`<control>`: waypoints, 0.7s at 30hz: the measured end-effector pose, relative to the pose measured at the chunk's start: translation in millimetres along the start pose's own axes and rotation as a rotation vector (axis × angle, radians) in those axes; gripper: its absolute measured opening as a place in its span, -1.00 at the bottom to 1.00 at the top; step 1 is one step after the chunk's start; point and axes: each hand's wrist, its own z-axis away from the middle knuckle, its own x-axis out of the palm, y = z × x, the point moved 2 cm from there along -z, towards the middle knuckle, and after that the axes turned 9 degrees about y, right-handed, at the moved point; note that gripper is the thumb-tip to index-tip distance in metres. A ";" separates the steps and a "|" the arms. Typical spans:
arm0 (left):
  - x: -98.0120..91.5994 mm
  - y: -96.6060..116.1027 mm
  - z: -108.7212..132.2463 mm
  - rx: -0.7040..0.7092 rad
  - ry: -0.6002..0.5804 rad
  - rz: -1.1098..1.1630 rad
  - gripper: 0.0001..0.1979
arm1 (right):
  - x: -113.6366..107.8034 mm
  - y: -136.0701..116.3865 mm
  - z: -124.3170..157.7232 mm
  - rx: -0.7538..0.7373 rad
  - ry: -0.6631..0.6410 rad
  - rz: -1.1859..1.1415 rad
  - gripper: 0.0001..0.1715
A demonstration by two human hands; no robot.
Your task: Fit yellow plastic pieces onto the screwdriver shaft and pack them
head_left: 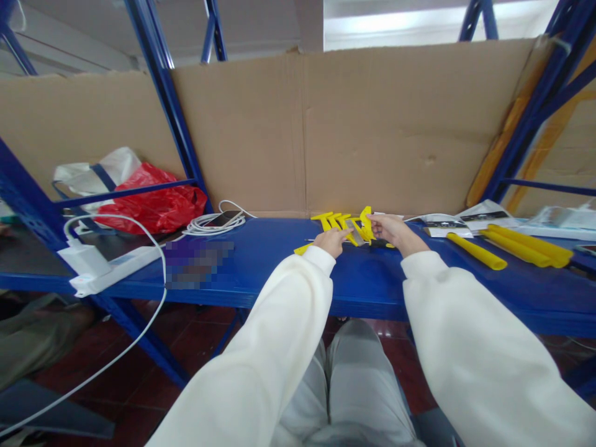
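Observation:
Both my arms in white sleeves reach out over a blue shelf [261, 261]. My left hand [331, 241] is closed, its fingers curled on a yellow plastic piece [303, 249] that sticks out to its left. My right hand [390, 228] is closed around another yellow plastic part [365, 225] held upright. Between and behind the hands lie several yellow T-shaped handles [333, 220] and a thin grey metal blade [356, 233].
Yellow tubes [477, 251] and printed packets [447, 225] lie at the right. At the left are a white power strip [100, 270] with a cable, a coiled white cord with a phone [216, 221], and a red bag [153, 205]. A cardboard wall stands behind.

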 end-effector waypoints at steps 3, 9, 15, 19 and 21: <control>-0.8 0.5 -0.3 -0.021 0.003 0.019 -0.40 | 3.7 -1.5 5.7 0.018 -0.062 0.022 -0.52; -3.8 2.6 -0.1 -0.094 -0.027 0.032 -0.30 | 14.6 0.4 15.7 -0.082 -0.125 0.185 -0.52; -5.6 4.3 1.1 -0.104 -0.034 0.029 -0.28 | 19.6 0.4 18.9 -0.143 -0.064 0.296 -0.47; -5.1 3.9 1.0 -0.096 -0.028 0.023 -0.29 | 20.5 0.0 20.5 -0.131 -0.032 0.305 -0.45; -4.9 3.8 0.9 -0.096 -0.027 0.029 -0.29 | 20.6 0.3 20.6 -0.138 -0.025 0.319 -0.44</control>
